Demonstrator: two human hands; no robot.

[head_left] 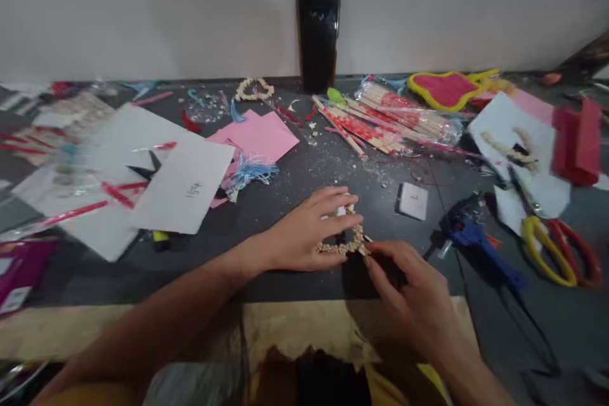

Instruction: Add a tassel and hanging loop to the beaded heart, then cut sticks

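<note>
My left hand (323,231) lies with its fingers spread over a small frame made of tan, bead-like pieces (354,242), steadying it on the dark tabletop. Part of this frame is hidden beneath the fingers. A bit of white (340,210) shows between them. At the frame's lower right corner, my right hand (409,279) is closed, thumb and forefinger pinching a small pale piece (364,250) against it. Whether that piece is loose or part of the frame, I cannot tell.
A blue glue gun (480,247) and yellow-and-red scissors (547,247) lie right. A small white square (413,201) sits nearer. Behind are packaged sticks (409,111) and an upright phone (318,38). White cards (185,190), pink paper (266,136) and a blue tassel (252,171) lie left.
</note>
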